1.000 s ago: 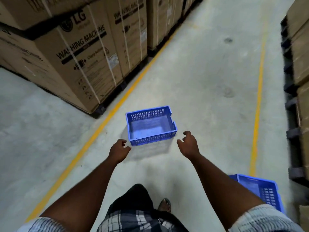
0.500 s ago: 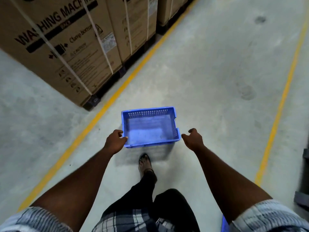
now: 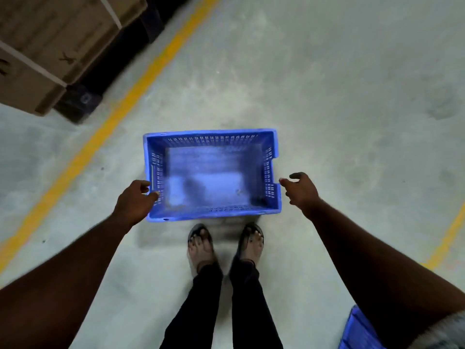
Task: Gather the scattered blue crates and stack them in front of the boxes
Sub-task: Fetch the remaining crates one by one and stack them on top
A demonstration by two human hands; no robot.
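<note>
"Left hand (image 3: 136,200) is pinching one wall of the blue slotted plastic crate (image 3: 208,177) on the grey concrete floor (image 3: 327,96); right hand (image 3: 302,190) is hovering beside it, fingers spread."
"Lifting now, it's likely tipping sideways."

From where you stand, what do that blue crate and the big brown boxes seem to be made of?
Blue crate: probably moulded plastic, fairly matte, given its slotted walls and uniform colour. Brown boxes: likely cardboard, dull, with folded edges and pale straps around them.
</note>
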